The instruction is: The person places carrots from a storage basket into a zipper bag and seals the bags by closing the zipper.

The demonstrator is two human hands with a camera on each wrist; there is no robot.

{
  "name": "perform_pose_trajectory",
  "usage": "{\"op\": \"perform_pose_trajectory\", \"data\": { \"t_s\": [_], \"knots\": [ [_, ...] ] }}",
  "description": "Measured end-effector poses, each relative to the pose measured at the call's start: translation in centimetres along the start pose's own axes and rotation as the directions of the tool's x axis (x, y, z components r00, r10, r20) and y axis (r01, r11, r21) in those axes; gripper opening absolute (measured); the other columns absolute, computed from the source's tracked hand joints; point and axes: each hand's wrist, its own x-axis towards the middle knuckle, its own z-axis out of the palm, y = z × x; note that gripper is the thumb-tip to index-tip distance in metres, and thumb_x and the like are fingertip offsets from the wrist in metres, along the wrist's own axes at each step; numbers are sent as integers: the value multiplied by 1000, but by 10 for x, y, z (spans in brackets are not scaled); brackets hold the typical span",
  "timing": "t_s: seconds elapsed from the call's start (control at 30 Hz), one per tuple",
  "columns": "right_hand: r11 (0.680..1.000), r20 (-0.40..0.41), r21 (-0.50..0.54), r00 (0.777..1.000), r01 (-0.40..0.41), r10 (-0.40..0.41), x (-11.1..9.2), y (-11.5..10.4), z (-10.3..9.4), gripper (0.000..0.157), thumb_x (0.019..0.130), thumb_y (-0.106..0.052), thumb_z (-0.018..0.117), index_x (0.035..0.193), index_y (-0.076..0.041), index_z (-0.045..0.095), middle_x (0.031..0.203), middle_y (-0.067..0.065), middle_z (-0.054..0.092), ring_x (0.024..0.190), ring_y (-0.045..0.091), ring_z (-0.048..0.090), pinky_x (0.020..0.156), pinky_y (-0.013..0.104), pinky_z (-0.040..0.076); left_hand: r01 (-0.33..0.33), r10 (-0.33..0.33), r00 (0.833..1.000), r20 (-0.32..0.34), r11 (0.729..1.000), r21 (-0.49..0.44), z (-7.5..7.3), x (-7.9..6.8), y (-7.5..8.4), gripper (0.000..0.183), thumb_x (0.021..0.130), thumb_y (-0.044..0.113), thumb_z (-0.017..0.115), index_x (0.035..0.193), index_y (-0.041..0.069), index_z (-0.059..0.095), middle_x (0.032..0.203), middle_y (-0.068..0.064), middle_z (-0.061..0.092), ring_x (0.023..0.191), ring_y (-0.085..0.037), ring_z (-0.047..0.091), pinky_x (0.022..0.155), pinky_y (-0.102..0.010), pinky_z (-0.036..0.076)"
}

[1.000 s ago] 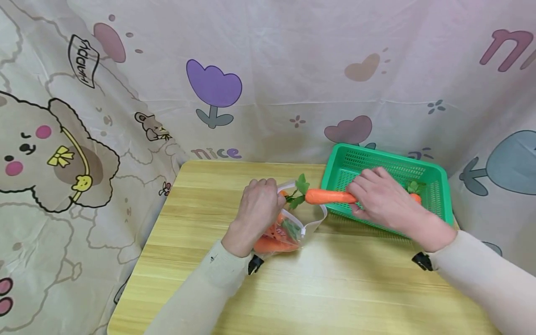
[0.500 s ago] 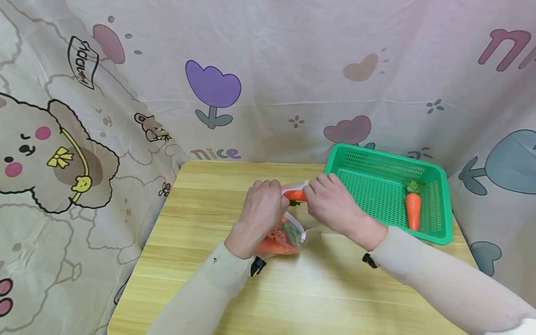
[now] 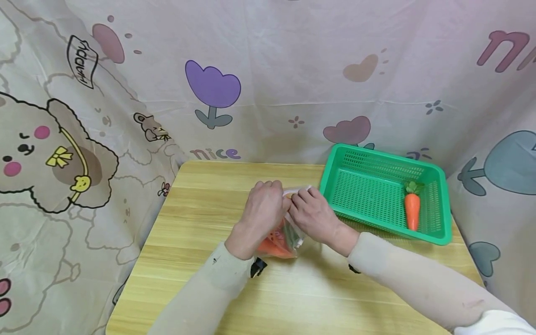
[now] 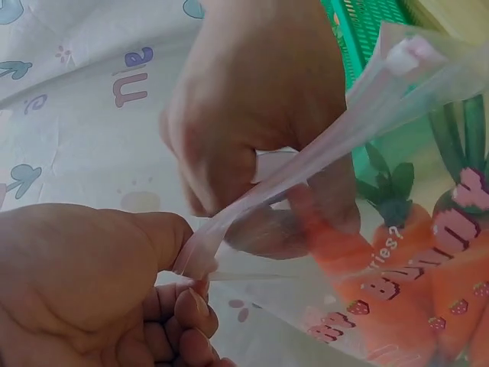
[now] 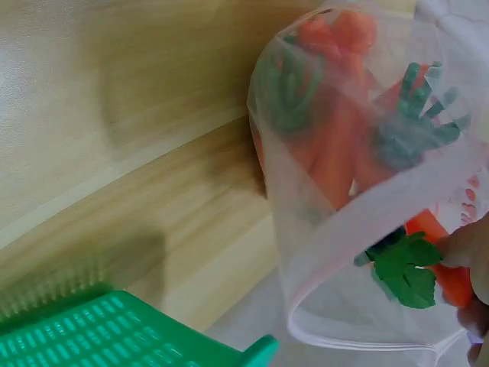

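A clear zip bag [image 3: 289, 235] with pink lettering and a white zip edge sits at mid-table, holding several carrots [image 5: 332, 164] with green tops. My left hand [image 3: 263, 204] pinches the rim of its mouth between thumb and fingers, close up in the left wrist view. Through that mouth reaches my right hand [image 3: 315, 216], its fingertips [image 4: 279, 233] showing behind the plastic. It grips one more carrot [image 5: 457, 284], whose leafy top [image 5: 409, 271] shows at the opening in the right wrist view. From above, the hands mostly hide this carrot.
A green slotted basket [image 3: 368, 190] stands at the table's back right, with a single carrot [image 3: 412, 211] lying at its right end. Behind the wooden table [image 3: 209, 186] hangs a printed cloth [image 3: 268, 70], with more cloth along the left side.
My right hand has moved left from over the basket to the bag's mouth, taking the carrot into it. My left hand has stayed at the bag's rim.
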Motion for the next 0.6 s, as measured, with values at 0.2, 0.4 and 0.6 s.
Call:
{"op": "perform_pose_trajectory", "data": {
  "t_s": [0.2, 0.4, 0.6],
  "knots": [
    [999, 54, -4, 998, -35, 35, -4, 5, 14, 25, 101, -31, 63, 87, -11, 69, 84, 3, 64, 78, 25, 51, 72, 38, 39, 1, -1, 1000, 13, 1000, -9, -1, 0, -2, 25, 95, 14, 68, 75, 10, 55, 67, -1, 49, 61, -21, 44, 64, -32, 39],
    [991, 138, 97, 988, -88, 74, -11, 14, 15, 15, 99, -20, 65, 110, -12, 72, 100, 4, 64, 84, 26, 51, 71, 37, 38, 109, -107, 994, 30, 993, -52, -4, 2, -6, 22, 100, 19, 68, 86, 3, 62, 70, -5, 54, 65, -24, 50, 62, -33, 42],
    [962, 77, 220, 986, -164, 150, -19, 26, 5, 15, 96, -19, 72, 109, -10, 73, 102, 5, 71, 87, 27, 60, 70, 37, 41, 206, -198, 976, 90, 974, -93, -10, 3, -11, 21, 102, 20, 63, 90, 2, 61, 73, -6, 56, 71, -25, 52, 65, -34, 42]
  ]
}}
